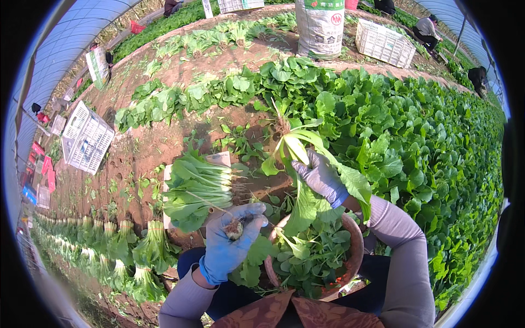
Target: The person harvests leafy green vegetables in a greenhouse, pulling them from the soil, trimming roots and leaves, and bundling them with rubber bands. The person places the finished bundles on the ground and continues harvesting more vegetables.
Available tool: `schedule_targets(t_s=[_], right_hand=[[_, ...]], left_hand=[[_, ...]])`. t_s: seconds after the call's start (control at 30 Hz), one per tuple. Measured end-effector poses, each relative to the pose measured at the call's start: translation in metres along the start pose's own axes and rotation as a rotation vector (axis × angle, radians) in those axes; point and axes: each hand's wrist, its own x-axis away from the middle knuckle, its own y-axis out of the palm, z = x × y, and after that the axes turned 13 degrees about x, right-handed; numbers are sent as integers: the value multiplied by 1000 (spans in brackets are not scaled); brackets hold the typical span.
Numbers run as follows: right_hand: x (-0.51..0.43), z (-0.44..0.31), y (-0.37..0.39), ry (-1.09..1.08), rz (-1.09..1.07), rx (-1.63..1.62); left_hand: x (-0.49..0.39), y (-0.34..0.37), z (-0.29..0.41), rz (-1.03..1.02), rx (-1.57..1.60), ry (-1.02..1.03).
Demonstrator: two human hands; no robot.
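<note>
My right hand, in a bluish glove, grips a leafy green plant by its pale stalks, its roots pointing up and its leaves hanging down. My left hand, in a blue glove, is closed around a root clump with soil on it; a thin stick-like piece crosses above the fingers, and what joins them is hard to tell. Just beyond that hand, a pile of leafy greens lies on a light board, roots to the right. Below my right hand stands a round tub holding loose leaves.
Growing greens fill the right side. Tied bundles stand in rows at left. White plastic crates and a white sack stand on the soil farther out. Several people crouch in the distance, one at upper right.
</note>
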Motion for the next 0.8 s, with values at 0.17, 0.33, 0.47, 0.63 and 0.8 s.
schedule_targets(t_s=[0.17, 0.33, 0.47, 0.63, 0.8], right_hand=[[70, -4, -20, 82, 129, 79], [127, -29, -55, -139, 40, 404], [146, -53, -87, -367, -94, 738], [158, -60, -106, -626, 87, 964], [160, -38, -146, -215, 458, 765]], left_hand=[[-21, 50, -38, -157, -16, -9], [-48, 90, -41, -180, 181, -68], [-53, 94, -36, -229, 311, -128], [-74, 90, -52, -122, 383, -79], [-80, 93, -43, -218, 165, -48]])
